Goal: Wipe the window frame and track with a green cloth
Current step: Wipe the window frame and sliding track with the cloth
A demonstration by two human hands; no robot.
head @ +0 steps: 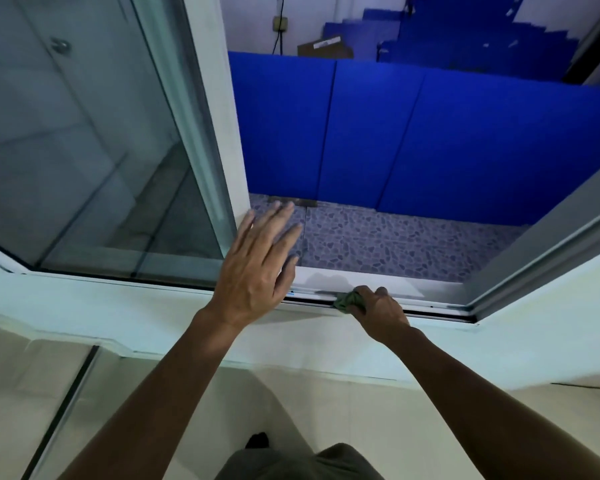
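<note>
Blue padded mats [430, 140] outside; my right hand [378, 311] clenches the crumpled green cloth [349, 301] in the dark sliding track [430, 312], left hand [257, 268] open above it. Press hard, long strokes.

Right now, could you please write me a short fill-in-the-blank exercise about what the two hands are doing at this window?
1. The right hand presses a bunched cloth of ____ colour into the window track.
2. The left hand is spread ____, holding nothing.
3. The left hand's fingers reach up beside the white upright frame of the ____ sash.
4. Beyond the opening stand padded panels coloured ____.

Missing words: green; open; glass; blue
</note>
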